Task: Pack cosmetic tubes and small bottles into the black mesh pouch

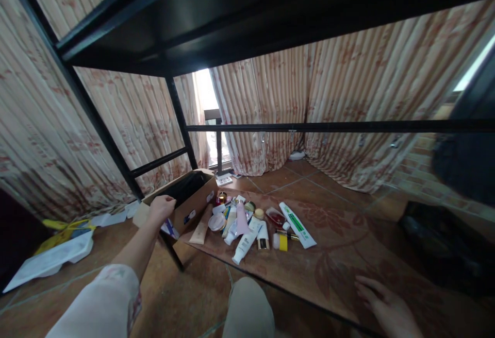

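Cardboard box (200,205), one, left fingers (169,202) probably touching.

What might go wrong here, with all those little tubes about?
The lower white tube lies near the front edge of the low shelf, so a small nudge might knock it to the floor.

The left hand is at the rim of the cardboard box, at the shelf's left end; a hard tug could tip it.

The tubes and jars lie loosely heaped, so disturbing one may shift others.
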`<state>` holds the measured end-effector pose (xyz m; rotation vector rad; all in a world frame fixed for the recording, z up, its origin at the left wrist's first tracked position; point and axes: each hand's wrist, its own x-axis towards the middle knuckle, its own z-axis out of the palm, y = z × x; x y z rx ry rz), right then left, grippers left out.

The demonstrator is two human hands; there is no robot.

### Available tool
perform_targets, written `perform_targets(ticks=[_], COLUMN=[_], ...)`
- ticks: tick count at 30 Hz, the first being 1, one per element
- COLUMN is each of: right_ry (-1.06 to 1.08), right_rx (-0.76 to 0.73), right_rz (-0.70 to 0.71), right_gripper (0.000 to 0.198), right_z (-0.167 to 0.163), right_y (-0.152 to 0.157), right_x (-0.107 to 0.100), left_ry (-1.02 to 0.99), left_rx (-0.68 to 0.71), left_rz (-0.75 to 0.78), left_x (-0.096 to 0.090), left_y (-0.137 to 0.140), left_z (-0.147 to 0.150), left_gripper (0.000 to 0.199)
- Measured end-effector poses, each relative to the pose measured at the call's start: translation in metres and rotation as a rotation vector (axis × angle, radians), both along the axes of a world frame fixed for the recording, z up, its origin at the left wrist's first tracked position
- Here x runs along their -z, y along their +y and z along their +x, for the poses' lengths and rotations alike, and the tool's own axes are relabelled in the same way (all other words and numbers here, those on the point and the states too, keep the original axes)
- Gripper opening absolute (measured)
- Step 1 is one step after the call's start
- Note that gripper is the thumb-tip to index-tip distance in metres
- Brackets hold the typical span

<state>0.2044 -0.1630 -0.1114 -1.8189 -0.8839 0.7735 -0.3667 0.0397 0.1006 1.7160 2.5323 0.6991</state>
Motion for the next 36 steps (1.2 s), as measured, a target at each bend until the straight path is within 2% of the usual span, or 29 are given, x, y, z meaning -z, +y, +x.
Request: perform_targets(ticks=[5, 11, 14, 18, 20, 22, 23, 25, 28, 31, 33, 36], right_ry=[0.035, 0.053, 0.058, 0.078, 0.093, 0.12, 0.136, 0.173, 0.241, 0.358, 0.402, 0.42], right_rx=[0.009, 0.017, 0.009, 0.019, 0.02, 0.025, 0.031, 0.039, 0.034, 0.004, -0.004, -0.062], right_rz=[0.01, 0.04, 0.055, 0.068, 0.077, 0.1, 0.115, 0.146, 0.222, 0.245, 0.275, 0.301], right_gripper=[0.039, 0.038, 0.038, 0.038, 0.039, 0.041, 0.043, 0.047, 0.05, 0.052, 0.052, 0.053], right_z=[-0.003, -0.007, -0.007, -0.006, -0.009, -0.016, -0.021, -0.033, -0.053, -0.069, -0.075, -0.081], right_y=[0.001, 0.0, -0.001, -0.001, 0.0, -0.001, -0.002, -0.006, -0.015, -0.024, -0.029, -0.031], right_x=[-0.002, -0.008, -0.007, -0.005, -0.009, -0.018, -0.024, -0.039, -0.057, -0.06, -0.056, -0.052], left_ry=[0.041, 0.114, 0.087, 0.043, 0.018, -0.024, -0.056, -0.136, -0.186, -0.16, -0.146, -0.116], left_rx=[-0.063, 0.015, -0.004, -0.008, 0.03, 0.139, 0.224, 0.406, 0.651, 0.853, 0.99, 1.166], left_rz=[0.084, 0.265, 0.382, 0.605, 0.69, 0.779, 0.805, 0.788, 0.746, 0.65, 0.555, 0.417], left_x=[-0.031, -0.059, -0.075, -0.1, -0.102, -0.089, -0.076, -0.039, 0.027, 0.076, 0.094, 0.103], left_y=[-0.009, -0.018, -0.026, -0.052, -0.071, -0.091, -0.101, -0.12, -0.151, -0.183, -0.201, -0.218], left_z=[-0.001, 0.009, 0.013, 0.03, 0.052, 0.086, 0.108, 0.157, 0.231, 0.288, 0.309, 0.319], left_gripper=[0.033, 0.026, 0.025, 0.025, 0.026, 0.023, 0.021, 0.018, 0.01, 0.013, 0.017, 0.019])
